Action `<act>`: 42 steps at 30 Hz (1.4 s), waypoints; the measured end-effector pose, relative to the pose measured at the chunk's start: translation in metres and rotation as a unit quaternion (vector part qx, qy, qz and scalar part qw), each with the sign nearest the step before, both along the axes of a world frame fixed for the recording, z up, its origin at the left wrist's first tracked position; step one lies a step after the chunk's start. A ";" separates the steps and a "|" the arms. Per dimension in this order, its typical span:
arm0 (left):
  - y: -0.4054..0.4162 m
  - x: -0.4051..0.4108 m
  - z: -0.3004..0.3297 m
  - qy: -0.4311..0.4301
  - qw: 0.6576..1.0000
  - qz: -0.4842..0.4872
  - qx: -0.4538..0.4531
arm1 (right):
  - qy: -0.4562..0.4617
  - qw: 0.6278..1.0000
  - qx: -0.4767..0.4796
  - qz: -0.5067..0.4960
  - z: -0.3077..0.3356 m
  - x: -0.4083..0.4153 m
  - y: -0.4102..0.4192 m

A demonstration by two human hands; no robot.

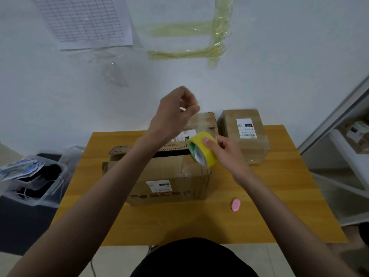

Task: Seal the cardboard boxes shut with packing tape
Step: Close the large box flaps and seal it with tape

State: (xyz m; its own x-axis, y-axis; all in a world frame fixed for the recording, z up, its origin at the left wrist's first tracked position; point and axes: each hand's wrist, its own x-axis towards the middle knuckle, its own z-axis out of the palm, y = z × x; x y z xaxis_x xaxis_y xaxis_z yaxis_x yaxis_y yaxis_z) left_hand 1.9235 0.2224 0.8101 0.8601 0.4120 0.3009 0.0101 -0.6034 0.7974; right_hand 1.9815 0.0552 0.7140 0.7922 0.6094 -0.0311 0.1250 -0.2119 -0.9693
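Note:
A large cardboard box (159, 176) lies in the middle of the wooden table (279, 206); a dark gap shows between its top flaps. My right hand (225, 154) grips a yellow roll of packing tape (205, 154) above the box's right end. My left hand (175, 112) is raised above and behind the box with its fingers curled and pinched on the tape's end. A faint clear strip runs from it down to the roll. A second box (205, 121) stands behind the large one, partly hidden by my left hand. A third box (243, 132), wrapped in clear tape, stands at the back right.
A small pink cutter (236, 204) lies on the table right of the large box. A dark bin (30, 186) with a plastic liner and scraps stands left of the table. A white shelf (355, 140) is at the right. The wall is close behind.

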 end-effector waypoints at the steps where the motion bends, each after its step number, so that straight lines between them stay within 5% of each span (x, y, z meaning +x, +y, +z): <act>1: -0.006 0.005 0.003 0.003 1.000 -0.017 0.022 | 0.013 1.000 0.013 -0.011 0.000 -0.001 -0.003; 5: -0.020 0.019 0.009 0.015 0.997 -0.042 0.066 | 0.013 0.984 0.049 -0.170 -0.028 0.014 -0.015; 8: -0.020 0.022 0.009 0.027 0.996 -0.041 0.075 | -0.013 0.971 -0.061 -0.229 -0.089 0.040 -0.027; 11: -0.018 0.022 0.010 0.034 0.995 -0.040 0.079 | -0.015 0.951 -0.263 -0.159 -0.170 0.052 -0.045; 15: -0.015 0.018 0.016 0.030 0.995 -0.039 0.089 | 0.041 0.880 -0.472 -0.011 -0.256 0.040 -0.068; 18: -0.010 0.009 0.018 0.030 0.993 -0.038 0.106 | 0.071 0.847 -0.524 0.045 -0.286 0.032 -0.082; 23: 0.000 -0.015 0.020 0.038 0.990 -0.034 0.130 | 0.015 0.844 -0.536 -0.008 -0.321 0.018 -0.094; 28: 0.008 -0.036 0.017 0.038 0.988 -0.025 0.148 | 0.079 0.876 -0.470 -0.071 -0.325 0.021 -0.087; 33: 0.018 -0.054 0.016 0.033 0.987 -0.023 0.154 | 0.057 0.941 -0.219 -0.252 -0.299 0.060 -0.046; 39: 0.036 -0.061 0.021 0.010 0.989 -0.015 0.144 | -0.108 0.956 0.028 -0.270 -0.083 0.056 0.041; 42: 0.044 -0.060 0.013 0.004 0.990 -0.019 0.141 | -0.150 0.972 0.077 -0.163 -0.044 0.045 0.069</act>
